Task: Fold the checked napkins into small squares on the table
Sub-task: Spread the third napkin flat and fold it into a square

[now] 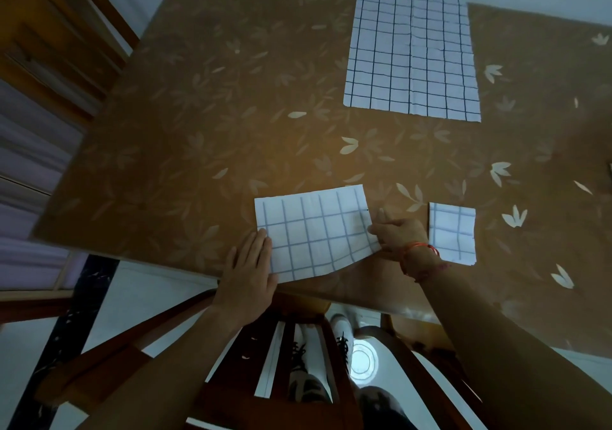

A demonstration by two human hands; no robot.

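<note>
A white napkin with a blue check (314, 234), folded to a rectangle, lies at the near edge of the table (198, 131). My left hand (250, 270) lies flat with straight fingers on its left edge. My right hand (397, 234) pinches the napkin's right edge, which is slightly lifted. To the right of that hand rests a small folded square napkin (452, 232). A large unfolded checked napkin (410, 52) lies flat at the far side of the table.
The table has a brown cover with a pale leaf pattern. A wooden chair (298, 347) stands under the near edge, with my shoes (304, 380) visible below. Wooden furniture (49, 32) stands at the left.
</note>
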